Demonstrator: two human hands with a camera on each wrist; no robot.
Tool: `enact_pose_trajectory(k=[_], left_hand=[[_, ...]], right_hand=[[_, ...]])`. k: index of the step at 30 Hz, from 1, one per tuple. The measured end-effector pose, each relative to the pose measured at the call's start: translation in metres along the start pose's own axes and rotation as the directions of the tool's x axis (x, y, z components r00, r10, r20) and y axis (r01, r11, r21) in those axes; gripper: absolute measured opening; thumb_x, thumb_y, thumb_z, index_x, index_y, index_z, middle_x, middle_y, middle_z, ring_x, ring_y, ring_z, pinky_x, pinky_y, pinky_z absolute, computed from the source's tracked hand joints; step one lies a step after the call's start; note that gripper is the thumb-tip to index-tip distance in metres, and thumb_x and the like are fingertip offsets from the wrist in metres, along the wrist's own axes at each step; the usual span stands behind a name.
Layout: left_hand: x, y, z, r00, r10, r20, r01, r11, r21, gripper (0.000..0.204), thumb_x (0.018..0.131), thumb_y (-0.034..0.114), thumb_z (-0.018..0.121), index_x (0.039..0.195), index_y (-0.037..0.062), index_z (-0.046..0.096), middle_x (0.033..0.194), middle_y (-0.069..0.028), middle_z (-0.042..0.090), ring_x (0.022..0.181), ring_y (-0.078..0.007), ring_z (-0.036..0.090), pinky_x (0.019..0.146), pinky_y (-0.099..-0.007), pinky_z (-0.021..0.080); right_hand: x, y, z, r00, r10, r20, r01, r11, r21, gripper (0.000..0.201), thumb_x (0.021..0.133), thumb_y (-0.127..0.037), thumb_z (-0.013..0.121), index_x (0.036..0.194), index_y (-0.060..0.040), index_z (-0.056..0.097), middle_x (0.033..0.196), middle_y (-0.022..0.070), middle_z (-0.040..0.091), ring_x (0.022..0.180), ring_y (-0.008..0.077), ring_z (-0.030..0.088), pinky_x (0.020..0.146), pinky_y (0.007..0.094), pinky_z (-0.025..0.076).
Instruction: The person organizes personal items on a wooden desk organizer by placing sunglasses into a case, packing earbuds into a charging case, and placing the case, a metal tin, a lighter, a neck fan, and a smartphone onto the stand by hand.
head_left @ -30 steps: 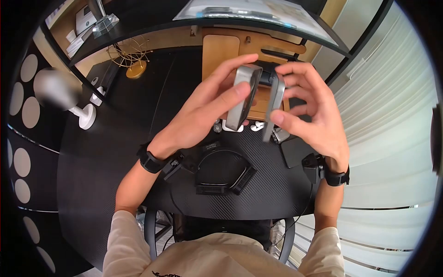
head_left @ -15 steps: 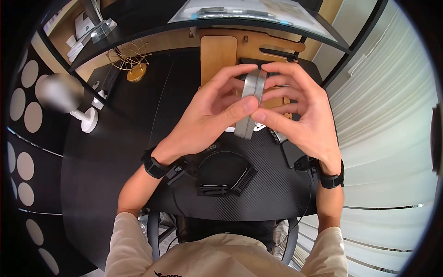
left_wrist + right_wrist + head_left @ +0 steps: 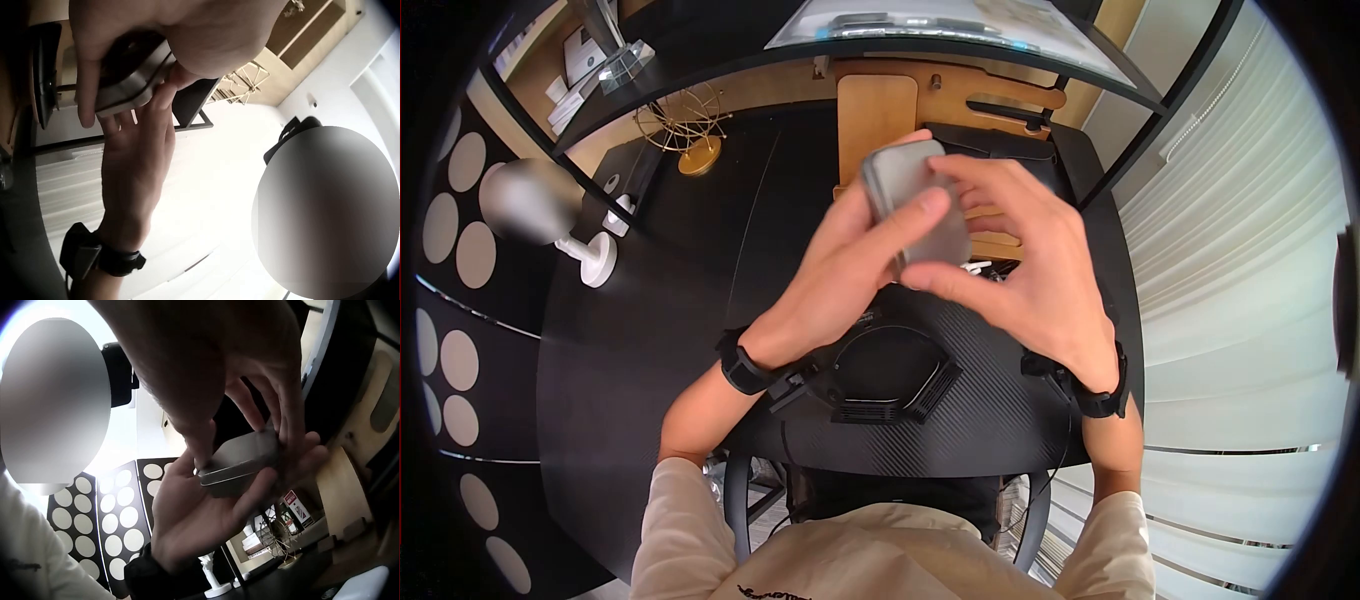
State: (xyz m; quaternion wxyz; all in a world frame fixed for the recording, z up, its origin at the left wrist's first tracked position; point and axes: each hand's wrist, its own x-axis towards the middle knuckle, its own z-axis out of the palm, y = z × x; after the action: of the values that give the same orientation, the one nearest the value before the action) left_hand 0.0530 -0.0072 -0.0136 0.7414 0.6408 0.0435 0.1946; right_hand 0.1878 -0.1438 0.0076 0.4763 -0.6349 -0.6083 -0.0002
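Note:
Both hands hold a small grey metal tin with rounded corners (image 3: 945, 232) above the desk, its lid on the body. My left hand (image 3: 830, 270) grips it from the left, thumb lying across the flat face and fingers behind. From the right, my right hand (image 3: 1035, 265) pinches opposite edges of the tin between thumb and fingertips. A seam between lid and body runs along the side of the tin (image 3: 234, 475) in the right wrist view. In the left wrist view the tin (image 3: 134, 94) shows its metal side between the two hands.
On the black desk (image 3: 650, 340) below lies a black curved device with vent slats (image 3: 870, 410). Behind the hands stands a wooden stand (image 3: 878, 110). A gold wire ornament (image 3: 698, 155) and a white lamp-like stand (image 3: 600, 260) are at left; a shelf (image 3: 730, 75) spans above.
The tin's two halves, held apart one second ago, have come together. The joined tin has since turned its flat face toward the head camera and shifted slightly left with both hands.

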Motion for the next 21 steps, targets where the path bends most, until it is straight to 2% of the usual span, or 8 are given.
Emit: enact_pose_trajectory(k=[1, 4, 5, 6, 7, 9, 14, 21], left_hand=[[0.001, 0.004, -0.002, 0.999, -0.033, -0.02, 0.031, 0.996, -0.08, 0.059, 0.111, 0.03, 0.049, 0.16, 0.0041, 0.029, 0.147, -0.0145, 0.053, 0.133, -0.0254, 0.058, 0.108, -0.0407, 0.052], [0.005, 0.015, 0.003, 0.99, -0.033, -0.138, 0.01, 0.987, -0.162, 0.053, 0.111, 0.032, 0.047, 0.153, -0.0004, 0.04, 0.135, -0.0178, 0.062, 0.117, -0.0258, 0.068, 0.092, -0.0393, 0.062], [0.005, 0.018, -0.003, 0.996, -0.062, -0.058, 0.056, 0.993, -0.106, 0.052, 0.112, 0.035, 0.045, 0.151, -0.0003, 0.043, 0.13, -0.0177, 0.065, 0.109, -0.0244, 0.071, 0.079, -0.0358, 0.063], [0.003, 0.019, -0.007, 0.995, -0.097, 0.017, 0.097, 0.994, -0.049, 0.052, 0.112, 0.037, 0.043, 0.149, -0.0001, 0.045, 0.125, -0.0177, 0.067, 0.101, -0.0231, 0.074, 0.066, -0.0322, 0.065], [0.003, 0.017, 0.001, 0.995, -0.075, -0.072, 0.077, 0.997, 0.022, 0.053, 0.113, 0.042, 0.039, 0.143, -0.0009, 0.049, 0.11, -0.0149, 0.072, 0.082, -0.0188, 0.076, 0.044, -0.0248, 0.057], [-0.001, 0.018, 0.001, 0.997, -0.037, -0.066, 0.046, 0.99, 0.136, 0.054, 0.113, 0.043, 0.039, 0.142, -0.0012, 0.051, 0.105, -0.0132, 0.072, 0.076, -0.017, 0.075, 0.043, -0.0233, 0.055], [0.0, 0.014, 0.0, 0.995, 0.051, -0.086, -0.014, 0.924, 0.381, 0.054, 0.112, 0.048, 0.04, 0.135, 0.0026, 0.058, 0.085, -0.0045, 0.07, 0.055, -0.0071, 0.065, 0.039, -0.0178, 0.047], [0.0, 0.013, 0.003, 0.989, 0.068, -0.132, -0.021, 0.944, 0.329, 0.051, 0.11, 0.046, 0.049, 0.123, -0.0017, 0.062, 0.082, -0.0044, 0.067, 0.055, -0.0054, 0.056, 0.042, -0.0215, 0.041]], right_hand=[[0.001, 0.0, -0.001, 0.993, -0.12, 0.023, 0.12, 0.992, -0.032, 0.066, 0.077, -0.017, 0.09, 0.134, -0.0027, 0.06, 0.102, 0.0157, 0.07, 0.094, 0.0258, 0.072, 0.081, 0.037, 0.062], [0.0, 0.0, -0.006, 0.997, -0.047, 0.06, 0.042, 0.996, 0.079, 0.07, 0.077, -0.014, 0.089, 0.138, -0.0035, 0.056, 0.104, 0.014, 0.07, 0.095, 0.024, 0.072, 0.083, 0.0337, 0.06], [0.0, -0.001, -0.01, 0.99, 0.092, 0.106, -0.113, 0.971, 0.211, 0.08, 0.074, -0.007, 0.09, 0.146, -0.0063, 0.054, 0.114, 0.0076, 0.071, 0.097, 0.0136, 0.067, 0.085, 0.0289, 0.055], [0.0, -0.003, -0.013, 0.979, 0.169, 0.117, -0.196, 0.94, 0.279, 0.083, 0.078, 0.0, 0.086, 0.15, -0.0053, 0.048, 0.111, 0.0093, 0.071, 0.093, 0.0127, 0.068, 0.082, 0.0278, 0.054], [0.001, -0.006, -0.018, 0.963, 0.219, 0.158, -0.26, 0.909, 0.325, 0.083, 0.079, 0.002, 0.084, 0.152, -0.0055, 0.046, 0.11, 0.0102, 0.071, 0.09, 0.0125, 0.069, 0.081, 0.0269, 0.054], [0.003, -0.015, -0.025, 0.915, 0.313, 0.255, -0.399, 0.798, 0.452, 0.083, 0.082, 0.006, 0.081, 0.154, -0.0063, 0.042, 0.106, 0.0113, 0.071, 0.081, 0.0125, 0.071, 0.079, 0.0253, 0.054], [-0.003, -0.008, -0.024, 0.937, 0.226, 0.268, -0.318, 0.869, 0.378, 0.079, 0.087, -0.002, 0.079, 0.154, -0.0052, 0.038, 0.094, 0.0107, 0.072, 0.08, 0.0152, 0.073, 0.076, 0.0279, 0.056], [-0.003, -0.015, -0.016, 0.883, 0.312, 0.351, -0.445, 0.796, 0.41, 0.079, 0.092, 0.0, 0.073, 0.158, -0.0096, 0.03, 0.089, 0.0109, 0.072, 0.078, 0.0158, 0.072, 0.075, 0.0297, 0.059]])
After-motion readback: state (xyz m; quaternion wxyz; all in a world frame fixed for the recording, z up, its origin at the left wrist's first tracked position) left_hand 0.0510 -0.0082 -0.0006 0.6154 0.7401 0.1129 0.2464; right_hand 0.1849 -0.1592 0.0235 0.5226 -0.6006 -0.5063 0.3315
